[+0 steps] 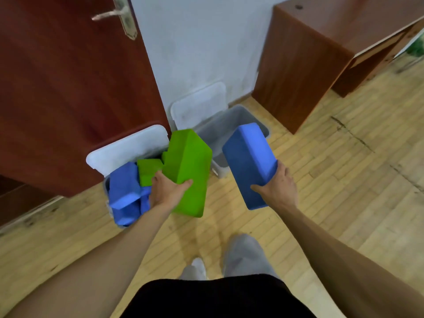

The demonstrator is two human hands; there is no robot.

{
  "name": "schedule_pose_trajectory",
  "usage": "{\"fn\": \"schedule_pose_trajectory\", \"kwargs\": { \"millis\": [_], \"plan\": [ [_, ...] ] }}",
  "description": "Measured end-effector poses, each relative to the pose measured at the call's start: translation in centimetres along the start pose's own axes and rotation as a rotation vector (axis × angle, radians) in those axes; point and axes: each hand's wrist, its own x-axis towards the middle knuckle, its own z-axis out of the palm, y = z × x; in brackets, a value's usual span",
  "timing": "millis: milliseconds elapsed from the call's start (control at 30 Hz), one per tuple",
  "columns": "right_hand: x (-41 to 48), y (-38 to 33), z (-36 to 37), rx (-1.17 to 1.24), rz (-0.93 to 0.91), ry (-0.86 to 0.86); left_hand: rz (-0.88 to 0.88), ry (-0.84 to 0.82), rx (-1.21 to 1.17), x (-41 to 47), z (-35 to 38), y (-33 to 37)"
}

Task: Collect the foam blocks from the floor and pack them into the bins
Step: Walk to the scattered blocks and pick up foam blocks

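Note:
My left hand grips a large green foam block, held above the floor between the two bins. My right hand grips a large blue foam block by its near end, in front of the right bin. The left bin stands by the door and holds blue foam blocks and a green one, piled above its rim. The right grey bin stands against the white wall; its visible inside shows no blocks.
Each bin's white lid leans behind it: the left lid against a dark red door, the right lid against the wall. A brown wooden cabinet stands right of the grey bin. My feet stand on the wooden plank floor.

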Motion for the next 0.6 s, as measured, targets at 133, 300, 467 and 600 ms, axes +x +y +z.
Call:
{"fn": "schedule_pose_trajectory", "kwargs": {
  "millis": [133,300,467,600],
  "plan": [
    [10.3,-0.9,1.3,0.011,0.024,-0.058,-0.064,-0.025,0.076,6.9,3.7,4.6],
    [24.1,-1.3,2.9,0.015,0.051,-0.186,-0.225,-0.040,0.135,16.5,9.6,11.6],
    [35.9,-2.0,3.5,-0.021,0.103,-0.282,-0.320,-0.071,0.170,24.4,15.9,19.6],
    [43.0,-2.4,6.6,-0.028,0.141,-0.343,-0.347,-0.137,0.147,30.8,21.1,21.1]
  ]
}}
